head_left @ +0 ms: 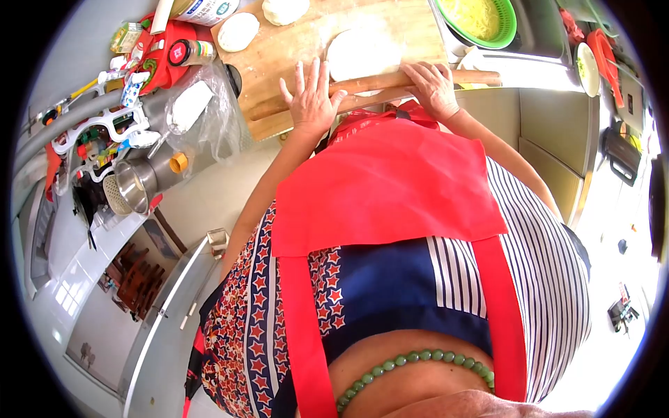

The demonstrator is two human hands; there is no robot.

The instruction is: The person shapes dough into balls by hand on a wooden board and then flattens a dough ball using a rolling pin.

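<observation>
A long wooden rolling pin [376, 83] lies across the near edge of a floured wooden board [296, 52]. My left hand [311, 97] rests palm down over its left part, fingers stretched and spread. On the right part, my right hand [432, 89] has its fingers bent over the wood. Just beyond the pin is a flattened white dough piece [362, 52], its near edge at the pin. Two rounded dough pieces, one at the back left [238, 32] and another dough piece [286, 10] at the far edge, sit on the same board.
A green basket [507, 24] with yellow shreds stands at the right by the sink [543, 31]. Left of the board are a spice jar [191, 52], a red container [155, 59], a clear plastic bag [219, 115] and a metal pot [136, 184]. A white dish [587, 70] is far right.
</observation>
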